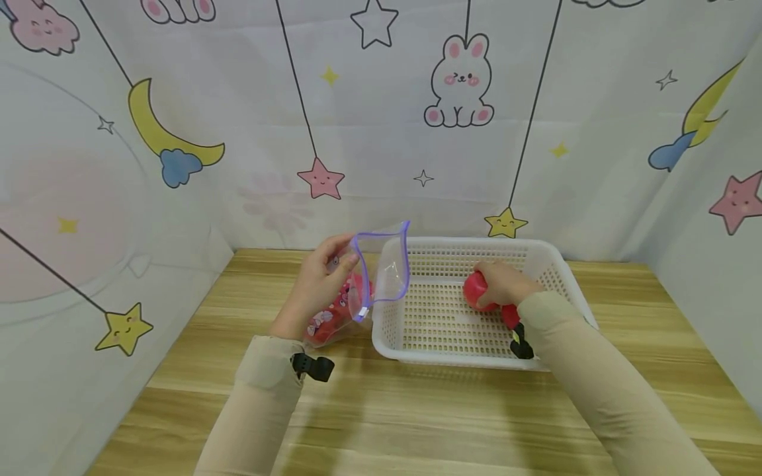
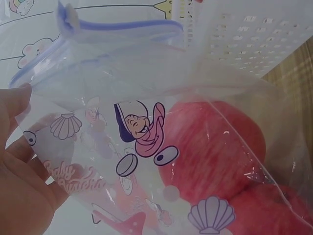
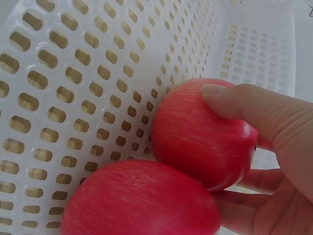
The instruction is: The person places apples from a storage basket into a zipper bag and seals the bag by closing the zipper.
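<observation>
The right hand [image 1: 505, 285] pinches a red apple [image 3: 203, 134] between thumb and curled fingers; the thumb presses its skin and the other fingers wrap underneath. A second apple [image 3: 142, 200] lies just beside it, both within the white basket [image 1: 446, 358]. The right forearm slants in over the basket's near right corner, palm turned down. The left hand [image 1: 315, 281], to the basket's left, pinches the side edge of a clear bag [image 1: 362, 291], whose purple-rimmed mouth gapes toward the basket. The left wrist view shows two apples through the bag's printed film; the head view leaves them a red patch. Beneath is the wooden desk [image 1: 381, 423]; beyond hangs a patterned curtain [image 1: 369, 132].
</observation>
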The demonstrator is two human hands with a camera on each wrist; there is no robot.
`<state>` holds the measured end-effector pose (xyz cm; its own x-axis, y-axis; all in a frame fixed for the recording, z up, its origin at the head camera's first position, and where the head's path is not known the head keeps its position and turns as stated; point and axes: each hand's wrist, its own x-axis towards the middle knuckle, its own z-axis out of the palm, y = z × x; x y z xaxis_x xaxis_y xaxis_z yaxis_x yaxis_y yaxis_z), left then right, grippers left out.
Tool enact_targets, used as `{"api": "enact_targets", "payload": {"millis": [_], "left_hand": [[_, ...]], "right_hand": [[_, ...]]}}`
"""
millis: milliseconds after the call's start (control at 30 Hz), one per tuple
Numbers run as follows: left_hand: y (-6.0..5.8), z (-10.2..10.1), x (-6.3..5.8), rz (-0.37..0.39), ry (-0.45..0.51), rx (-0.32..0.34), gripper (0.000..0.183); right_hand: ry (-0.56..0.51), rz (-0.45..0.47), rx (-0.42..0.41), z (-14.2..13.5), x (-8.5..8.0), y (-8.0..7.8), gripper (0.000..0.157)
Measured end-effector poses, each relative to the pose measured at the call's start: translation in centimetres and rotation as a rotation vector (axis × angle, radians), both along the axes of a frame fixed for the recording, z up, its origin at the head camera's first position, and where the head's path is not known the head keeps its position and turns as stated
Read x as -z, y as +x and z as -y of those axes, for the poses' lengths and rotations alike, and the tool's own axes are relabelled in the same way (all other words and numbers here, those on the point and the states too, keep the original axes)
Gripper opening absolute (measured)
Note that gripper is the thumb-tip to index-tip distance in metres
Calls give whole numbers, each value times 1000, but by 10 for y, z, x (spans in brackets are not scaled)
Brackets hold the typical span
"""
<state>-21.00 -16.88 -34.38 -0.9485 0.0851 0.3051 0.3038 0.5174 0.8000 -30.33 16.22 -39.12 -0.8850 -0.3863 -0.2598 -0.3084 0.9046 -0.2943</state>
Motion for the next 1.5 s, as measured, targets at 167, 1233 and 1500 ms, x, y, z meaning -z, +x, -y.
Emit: {"api": "enact_targets", "payload": {"millis": [167,1233,1500], "left_hand": [[0,0,0,-6,7,2,40],[3,1,-1,-5,4,-2,39],[3,1,-1,-4,13,1,39]], "right_hand": [[-10,5,1,0,1,-1,78],[-80,65,32,3,2,-2,77],[-95,78,60,2,-1,0,78]]}}
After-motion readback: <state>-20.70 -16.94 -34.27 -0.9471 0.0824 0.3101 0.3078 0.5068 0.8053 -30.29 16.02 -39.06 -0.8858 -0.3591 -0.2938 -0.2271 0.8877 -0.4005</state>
